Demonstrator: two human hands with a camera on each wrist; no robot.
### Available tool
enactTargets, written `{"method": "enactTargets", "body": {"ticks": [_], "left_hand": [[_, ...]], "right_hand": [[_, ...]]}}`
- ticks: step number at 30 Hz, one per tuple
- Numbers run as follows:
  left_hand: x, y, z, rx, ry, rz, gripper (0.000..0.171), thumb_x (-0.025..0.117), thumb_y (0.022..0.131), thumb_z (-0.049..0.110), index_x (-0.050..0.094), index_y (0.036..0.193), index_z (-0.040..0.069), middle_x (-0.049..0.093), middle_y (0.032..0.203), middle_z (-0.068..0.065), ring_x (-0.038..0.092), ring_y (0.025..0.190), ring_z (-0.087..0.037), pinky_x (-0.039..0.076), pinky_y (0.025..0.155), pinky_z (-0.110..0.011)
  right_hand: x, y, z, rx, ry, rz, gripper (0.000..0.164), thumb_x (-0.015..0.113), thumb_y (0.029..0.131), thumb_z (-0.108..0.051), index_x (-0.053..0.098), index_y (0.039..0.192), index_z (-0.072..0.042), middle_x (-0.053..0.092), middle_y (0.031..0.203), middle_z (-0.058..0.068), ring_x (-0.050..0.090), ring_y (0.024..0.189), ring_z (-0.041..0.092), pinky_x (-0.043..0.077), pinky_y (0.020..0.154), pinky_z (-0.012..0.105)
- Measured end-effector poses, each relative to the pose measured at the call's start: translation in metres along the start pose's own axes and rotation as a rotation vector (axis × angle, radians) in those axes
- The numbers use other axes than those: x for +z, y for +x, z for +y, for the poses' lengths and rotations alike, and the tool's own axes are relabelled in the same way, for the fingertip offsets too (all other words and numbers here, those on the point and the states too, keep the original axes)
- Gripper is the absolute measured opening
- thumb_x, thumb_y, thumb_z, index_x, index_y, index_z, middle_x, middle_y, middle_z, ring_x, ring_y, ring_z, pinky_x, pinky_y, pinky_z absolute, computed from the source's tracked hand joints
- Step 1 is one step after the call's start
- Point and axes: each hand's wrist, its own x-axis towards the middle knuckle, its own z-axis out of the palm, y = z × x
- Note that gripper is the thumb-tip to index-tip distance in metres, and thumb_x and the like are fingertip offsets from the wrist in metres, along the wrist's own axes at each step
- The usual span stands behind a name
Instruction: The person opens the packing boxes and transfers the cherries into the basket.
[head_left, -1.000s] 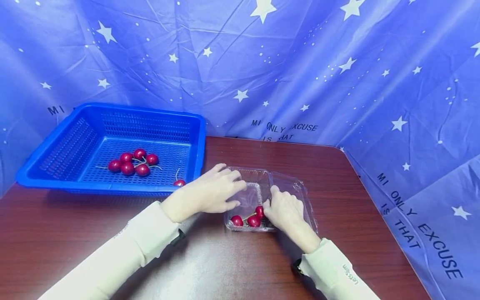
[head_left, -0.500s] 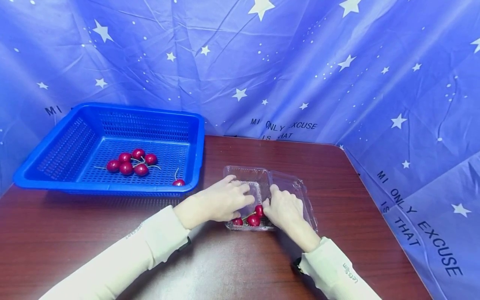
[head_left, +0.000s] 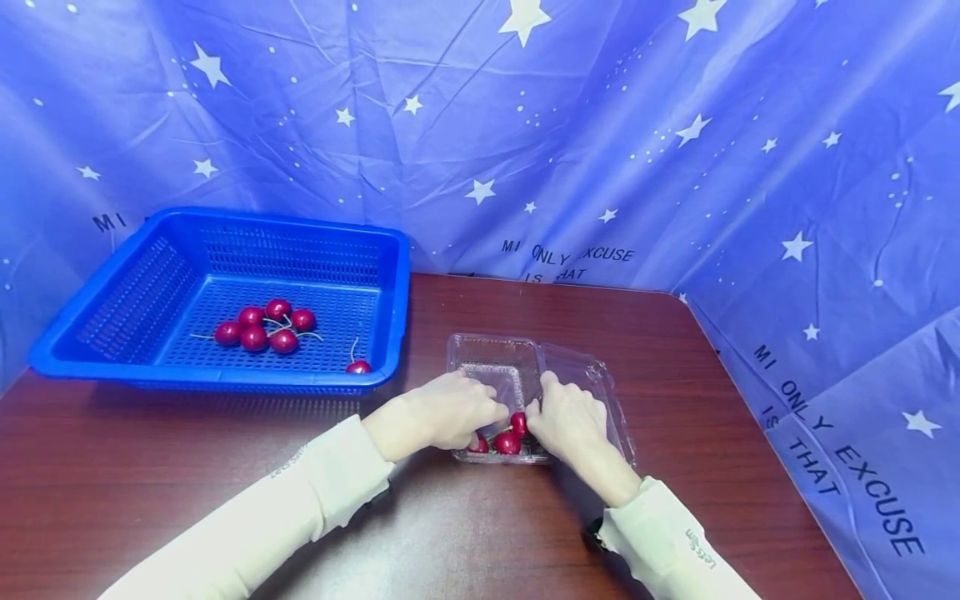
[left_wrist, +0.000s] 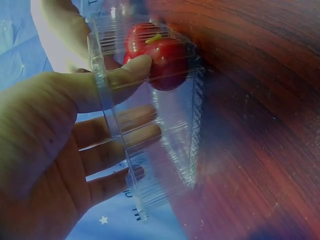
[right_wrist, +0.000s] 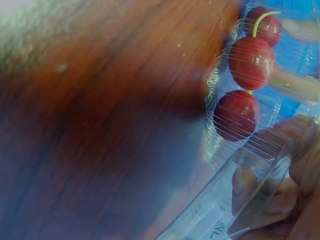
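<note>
A clear plastic clamshell box [head_left: 495, 343] stands on the table with its lid [head_left: 592, 379] folded out to the right. Inside, along the near side, lie three red cherries [head_left: 507, 442] with green stems. My left hand [head_left: 442, 414] reaches in over the left wall. Its thumb [left_wrist: 135, 69] touches the leftmost cherry [right_wrist: 264, 26], while the other fingers [left_wrist: 142, 137] stay spread apart, seen through the plastic. At the hinge side my right hand [head_left: 572, 421] grips the box edge, its curled fingers [right_wrist: 280, 202] partly hidden behind the plastic.
A blue perforated basket [head_left: 390, 292] stands at the back left, holding a cluster of cherries [head_left: 255, 337] and a single one [head_left: 359, 367] near its front right corner. Behind the brown wooden table [head_left: 600, 317] hangs a blue star-patterned cloth [head_left: 450, 150].
My left hand has moved right and down into the box, its fingers drawing in toward the leftmost cherry, which has shifted slightly right. My right hand has stayed at the box edge.
</note>
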Motion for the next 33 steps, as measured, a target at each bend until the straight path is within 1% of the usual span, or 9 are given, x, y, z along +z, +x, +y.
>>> {"method": "enactTargets", "body": {"ticks": [6,12,18,21,27,33], "left_hand": [[0.005,0.003,0.001,-0.002,-0.019,-0.007,0.019,0.073,0.079,0.013,0.07,0.096,0.02,0.072,0.091,0.0,0.066,0.086,-0.016,0.057,0.074,-0.036],[0.01,0.006,0.001,0.007,-0.019,0.012,0.013,0.07,0.081,0.011,0.07,0.092,0.018,0.069,0.089,-0.002,0.065,0.082,-0.017,0.058,0.073,-0.036],[0.012,0.008,0.002,-0.007,0.002,0.014,0.016,0.068,0.081,0.009,0.071,0.09,0.021,0.067,0.089,-0.001,0.064,0.078,-0.018,0.058,0.069,-0.036],[0.014,0.009,0.003,-0.025,0.002,0.002,0.017,0.067,0.082,0.009,0.071,0.092,0.021,0.066,0.091,-0.002,0.064,0.08,-0.018,0.058,0.071,-0.036],[0.019,0.01,0.002,-0.045,-0.016,0.01,0.017,0.065,0.083,0.007,0.071,0.093,0.02,0.066,0.093,-0.003,0.064,0.083,-0.021,0.058,0.073,-0.038],[0.018,0.01,0.004,-0.052,0.001,-0.01,0.023,0.066,0.081,0.007,0.073,0.098,0.021,0.068,0.098,-0.004,0.065,0.087,-0.023,0.058,0.075,-0.038]], "right_hand": [[0.001,0.0,0.001,0.001,0.001,0.001,0.02,0.059,0.077,-0.024,0.053,0.079,-0.006,0.069,0.071,0.024,0.064,0.063,0.043,0.047,0.047,0.053],[0.001,0.001,0.001,0.001,0.001,-0.007,0.02,0.058,0.077,-0.025,0.054,0.081,-0.006,0.069,0.072,0.024,0.064,0.064,0.043,0.047,0.048,0.053],[0.001,0.001,0.001,0.003,0.005,-0.011,0.02,0.058,0.077,-0.025,0.053,0.081,-0.006,0.069,0.071,0.024,0.063,0.063,0.042,0.047,0.047,0.053],[0.001,0.0,0.0,0.001,0.005,-0.006,0.02,0.058,0.077,-0.025,0.054,0.081,-0.005,0.069,0.071,0.024,0.063,0.063,0.043,0.047,0.047,0.053],[0.001,0.0,0.0,-0.002,0.007,0.002,0.02,0.058,0.076,-0.025,0.053,0.08,-0.005,0.068,0.07,0.024,0.063,0.061,0.043,0.046,0.046,0.052],[0.0,0.0,0.0,0.003,0.008,-0.002,0.021,0.059,0.076,-0.025,0.054,0.081,-0.005,0.069,0.07,0.024,0.063,0.062,0.043,0.046,0.046,0.053]]}}
